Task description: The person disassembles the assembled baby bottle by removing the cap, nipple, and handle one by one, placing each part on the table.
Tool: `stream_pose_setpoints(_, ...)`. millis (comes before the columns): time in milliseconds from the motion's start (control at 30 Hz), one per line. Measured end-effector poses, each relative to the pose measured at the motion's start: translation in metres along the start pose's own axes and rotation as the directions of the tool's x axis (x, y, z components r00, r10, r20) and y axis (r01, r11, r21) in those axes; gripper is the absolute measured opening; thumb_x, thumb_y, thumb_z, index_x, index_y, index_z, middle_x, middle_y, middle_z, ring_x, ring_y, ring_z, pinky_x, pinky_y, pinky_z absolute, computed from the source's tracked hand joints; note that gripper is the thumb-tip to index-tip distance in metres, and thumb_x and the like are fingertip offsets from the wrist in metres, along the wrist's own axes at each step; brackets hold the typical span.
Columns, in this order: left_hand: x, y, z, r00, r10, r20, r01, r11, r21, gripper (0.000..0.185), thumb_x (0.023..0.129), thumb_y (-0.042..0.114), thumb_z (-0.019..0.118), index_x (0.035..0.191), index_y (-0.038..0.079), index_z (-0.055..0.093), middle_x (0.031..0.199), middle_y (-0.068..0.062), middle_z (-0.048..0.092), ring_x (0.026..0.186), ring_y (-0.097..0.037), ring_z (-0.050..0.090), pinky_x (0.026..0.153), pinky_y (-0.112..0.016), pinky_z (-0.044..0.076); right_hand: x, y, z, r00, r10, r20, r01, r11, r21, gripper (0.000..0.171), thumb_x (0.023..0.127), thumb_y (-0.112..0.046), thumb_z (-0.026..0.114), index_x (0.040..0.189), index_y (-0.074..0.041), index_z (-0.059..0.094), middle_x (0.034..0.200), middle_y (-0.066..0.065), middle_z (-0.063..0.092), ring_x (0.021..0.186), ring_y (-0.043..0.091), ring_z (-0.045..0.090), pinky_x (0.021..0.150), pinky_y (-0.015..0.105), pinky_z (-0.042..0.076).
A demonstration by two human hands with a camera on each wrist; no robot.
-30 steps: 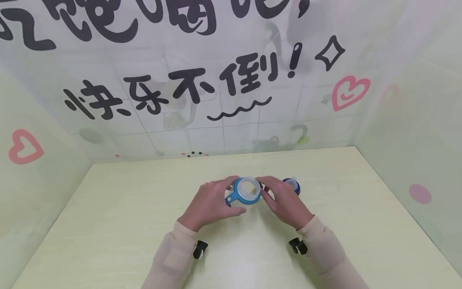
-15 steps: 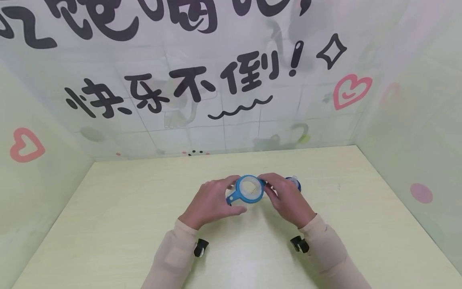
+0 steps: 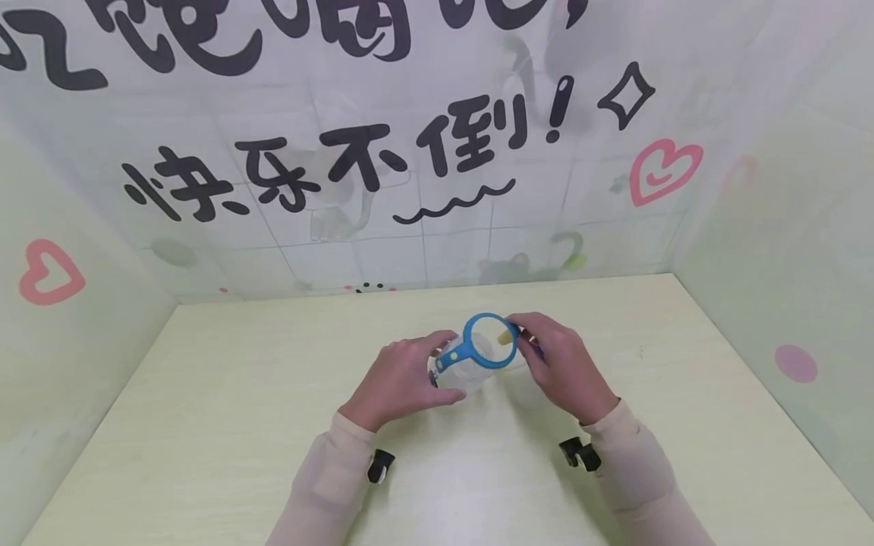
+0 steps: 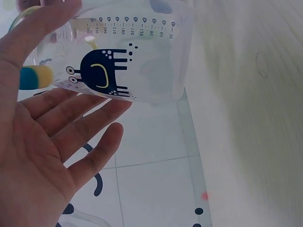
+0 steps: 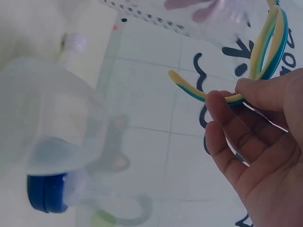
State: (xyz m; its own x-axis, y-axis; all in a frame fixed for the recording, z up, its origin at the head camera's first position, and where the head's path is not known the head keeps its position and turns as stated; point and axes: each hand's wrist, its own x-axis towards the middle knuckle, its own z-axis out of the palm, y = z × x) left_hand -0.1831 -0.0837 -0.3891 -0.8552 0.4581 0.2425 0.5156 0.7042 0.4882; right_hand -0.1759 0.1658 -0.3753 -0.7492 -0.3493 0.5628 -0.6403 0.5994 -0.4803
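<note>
A clear baby bottle (image 4: pixel 151 61) with a dark blue monster print and a measuring scale lies tilted in my left hand (image 3: pixel 403 379). The thumb is over it and the fingers are on its other side. My right hand (image 3: pixel 568 371) pinches the edge of a blue and cream handle ring (image 3: pixel 468 345). In the head view the ring stands above the bottle's top end, its tab pointing towards my left hand. The right wrist view shows thumb and fingertips on the handle ring (image 5: pixel 284 38). How far the ring is off the bottle's neck is hard to tell.
A dark blue cap (image 5: pixel 47 194) with a clear piece on it is on the table behind my right hand. A translucent domed cover (image 5: pixel 61 118) appears beside it. The pale table (image 3: pixel 239 394) meets printed walls at the back and sides.
My right hand has moved up and to the right, lifting the blue handle ring off the bottle's top and tilting it. The left hand stays on the bottle in the same place.
</note>
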Motion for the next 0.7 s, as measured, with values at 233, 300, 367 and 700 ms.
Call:
stream_pose_setpoints(233,0.0,0.0,-0.001,1.0,-0.019,0.009,0.019,1.0,-0.013,0.069,0.07,0.042,0.088,0.129,0.017,0.062,0.101,0.003,0.072,0.083,-0.011,0.065,0.071,-0.032,0.05,0.0,-0.002,-0.018,0.997,-0.013,-0.07,0.012,1.0,-0.016,0.03,0.086,0.014,0.067,0.114,0.004,0.064,0.097,0.011,0.069,0.079,0.016,0.066,0.064,0.029,0.056)
stream_pose_setpoints(300,0.0,-0.001,-0.001,0.999,-0.03,0.01,0.03,1.0,-0.007,0.07,0.07,0.043,0.088,0.13,0.016,0.062,0.101,0.002,0.072,0.083,-0.01,0.064,0.07,-0.031,0.049,0.0,-0.003,-0.022,0.996,-0.024,-0.085,0.021,0.999,-0.029,0.031,0.085,0.015,0.067,0.114,0.004,0.064,0.097,0.011,0.069,0.079,0.017,0.066,0.065,0.03,0.056)
stream_pose_setpoints(367,0.0,-0.002,-0.002,0.999,-0.036,0.005,0.036,0.999,-0.003,0.07,0.07,0.043,0.088,0.13,0.016,0.062,0.101,0.002,0.072,0.082,-0.01,0.063,0.07,-0.031,0.049,0.0,-0.004,-0.025,0.995,-0.032,-0.092,0.029,0.999,-0.034,0.032,0.084,0.016,0.067,0.114,0.004,0.065,0.097,0.011,0.07,0.079,0.016,0.066,0.064,0.03,0.055)
stream_pose_setpoints(700,-0.002,-0.008,-0.007,0.999,-0.043,-0.031,0.043,0.999,0.006,0.071,0.07,0.043,0.087,0.131,0.014,0.063,0.101,0.001,0.072,0.083,-0.011,0.064,0.072,-0.033,0.05,-0.005,-0.008,-0.042,0.997,0.004,0.079,-0.005,1.0,0.015,0.03,0.087,0.014,0.064,0.116,0.004,0.065,0.091,0.006,0.072,0.071,0.01,0.067,0.061,0.025,0.051)
